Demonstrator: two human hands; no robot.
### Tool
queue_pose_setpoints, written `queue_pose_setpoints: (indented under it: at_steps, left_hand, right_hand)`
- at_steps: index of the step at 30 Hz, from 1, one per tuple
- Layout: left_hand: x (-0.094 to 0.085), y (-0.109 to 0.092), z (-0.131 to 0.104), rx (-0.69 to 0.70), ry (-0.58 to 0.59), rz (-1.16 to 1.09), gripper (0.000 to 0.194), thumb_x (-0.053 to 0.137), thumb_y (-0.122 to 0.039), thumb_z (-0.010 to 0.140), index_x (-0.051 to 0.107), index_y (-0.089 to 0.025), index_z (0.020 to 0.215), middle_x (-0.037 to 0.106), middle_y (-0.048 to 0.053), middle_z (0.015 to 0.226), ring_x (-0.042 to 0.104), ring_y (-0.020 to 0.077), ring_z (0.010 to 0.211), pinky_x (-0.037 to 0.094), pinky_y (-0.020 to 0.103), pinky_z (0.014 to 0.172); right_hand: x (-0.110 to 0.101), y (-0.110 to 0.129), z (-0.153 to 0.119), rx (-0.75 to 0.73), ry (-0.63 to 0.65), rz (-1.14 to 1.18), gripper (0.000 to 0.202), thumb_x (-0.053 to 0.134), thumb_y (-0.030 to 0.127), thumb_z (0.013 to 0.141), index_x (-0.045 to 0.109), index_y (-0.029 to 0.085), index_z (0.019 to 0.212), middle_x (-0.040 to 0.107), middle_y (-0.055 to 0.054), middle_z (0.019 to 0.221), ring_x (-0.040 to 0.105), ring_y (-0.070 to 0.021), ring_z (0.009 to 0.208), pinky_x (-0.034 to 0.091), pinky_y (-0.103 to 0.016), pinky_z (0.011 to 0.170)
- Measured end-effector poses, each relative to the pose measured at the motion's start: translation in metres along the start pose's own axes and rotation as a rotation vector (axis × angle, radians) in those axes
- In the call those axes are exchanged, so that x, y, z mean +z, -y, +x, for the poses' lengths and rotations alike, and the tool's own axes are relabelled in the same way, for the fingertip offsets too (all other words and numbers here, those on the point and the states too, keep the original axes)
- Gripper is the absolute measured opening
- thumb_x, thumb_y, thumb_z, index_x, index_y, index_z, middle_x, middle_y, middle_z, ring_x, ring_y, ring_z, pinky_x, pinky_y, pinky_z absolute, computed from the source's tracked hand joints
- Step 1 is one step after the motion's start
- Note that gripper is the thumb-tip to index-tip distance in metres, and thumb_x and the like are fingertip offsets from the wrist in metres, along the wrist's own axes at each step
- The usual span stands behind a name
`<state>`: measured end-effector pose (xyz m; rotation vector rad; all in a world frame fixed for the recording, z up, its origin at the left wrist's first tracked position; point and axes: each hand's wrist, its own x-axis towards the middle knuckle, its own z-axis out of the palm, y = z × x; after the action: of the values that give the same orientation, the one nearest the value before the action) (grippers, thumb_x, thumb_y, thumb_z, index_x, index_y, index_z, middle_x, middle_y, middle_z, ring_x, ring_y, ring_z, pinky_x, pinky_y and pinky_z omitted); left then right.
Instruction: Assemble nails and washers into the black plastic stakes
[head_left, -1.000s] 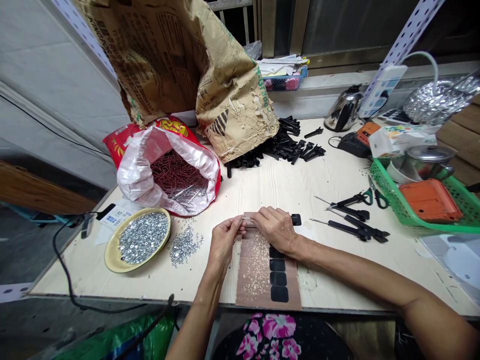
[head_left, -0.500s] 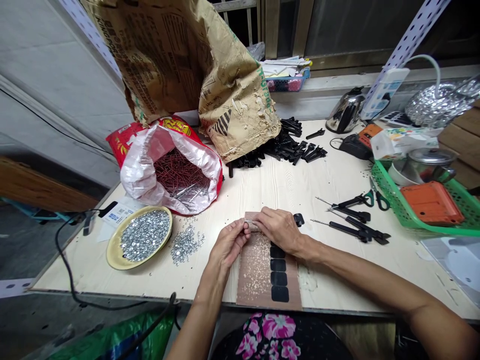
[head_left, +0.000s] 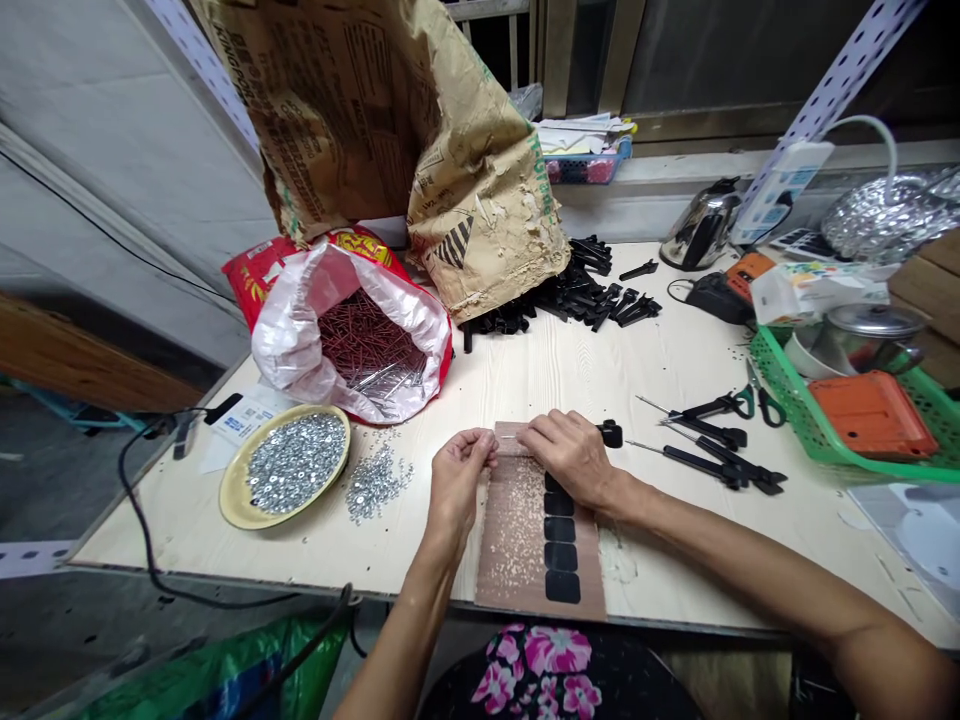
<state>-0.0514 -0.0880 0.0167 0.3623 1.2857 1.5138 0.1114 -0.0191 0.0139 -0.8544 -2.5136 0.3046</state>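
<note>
Left hand (head_left: 459, 474) tighter than before on rod (head_left: 508, 437), right hand (head_left: 564, 452) clamped likewise, roomy tabletop (head_left: 529, 370) past board (head_left: 525, 585) edge

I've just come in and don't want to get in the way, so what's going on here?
Someone at a table has their left hand and right hand together over the far end of a brown board. A thin metal rod shows between them; the right hand holds it, but whether the left grips it is hard to tell. Black squares line the board's right side. Left of the board sit a yellow plate of small metal pieces and an open red bag.
</note>
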Motion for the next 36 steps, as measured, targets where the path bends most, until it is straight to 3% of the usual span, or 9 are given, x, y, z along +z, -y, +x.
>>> queue_pose_setpoints:
  at_steps: [2,4,9,16,36]
  left_hand:
    - [-0.005,-0.006,0.003,-0.080,0.027,-0.054,0.033,0.083,-0.024,0.056,0.065,-0.010,0.079,0.062,0.000,0.065,0.055,0.0063,0.058,0.045,0.017,0.058]
    - [-0.010,-0.010,0.007,-0.152,0.056,-0.096,0.033,0.084,-0.023,0.053,0.065,-0.010,0.077,0.061,0.000,0.063,0.054,0.0063,0.057,0.046,0.017,0.058]
    - [-0.010,-0.002,0.010,-0.145,0.043,-0.137,0.030,0.084,-0.024,0.054,0.064,-0.011,0.071,0.061,0.000,0.063,0.055,0.0066,0.057,0.046,0.018,0.059]
    - [0.004,0.011,0.009,-0.162,0.041,-0.225,0.025,0.083,-0.023,0.055,0.065,-0.011,0.068,0.061,0.000,0.061,0.056,0.0064,0.056,0.048,0.017,0.058]
    - [0.010,0.013,0.001,-0.078,0.056,-0.137,0.024,0.081,-0.023,0.060,0.069,-0.009,0.075,0.069,0.005,0.069,0.062,0.0089,0.062,0.053,0.020,0.065]
  right_hand:
    - [-0.001,-0.002,-0.002,0.002,-0.032,-0.038,0.024,0.041,0.022,0.095,0.063,0.017,0.087,0.062,-0.005,0.083,0.055,-0.0143,0.076,0.038,-0.026,0.064]
    - [-0.003,-0.003,-0.003,0.079,-0.051,0.067,0.021,0.043,0.025,0.095,0.063,0.017,0.094,0.063,-0.004,0.087,0.056,-0.0131,0.077,0.040,-0.024,0.064]
    - [-0.005,0.006,-0.004,0.047,0.001,0.214,0.026,0.044,0.027,0.095,0.060,0.024,0.115,0.061,-0.003,0.091,0.057,-0.0113,0.076,0.042,-0.022,0.063]
    - [0.000,0.016,-0.005,0.066,-0.007,0.063,0.025,0.046,0.029,0.094,0.063,0.027,0.112,0.057,-0.001,0.083,0.054,-0.0108,0.068,0.036,-0.023,0.060]
    - [0.000,0.017,-0.011,0.153,-0.014,-0.005,0.023,0.046,0.030,0.094,0.063,0.029,0.110,0.058,0.000,0.083,0.054,-0.0102,0.068,0.032,-0.022,0.056]
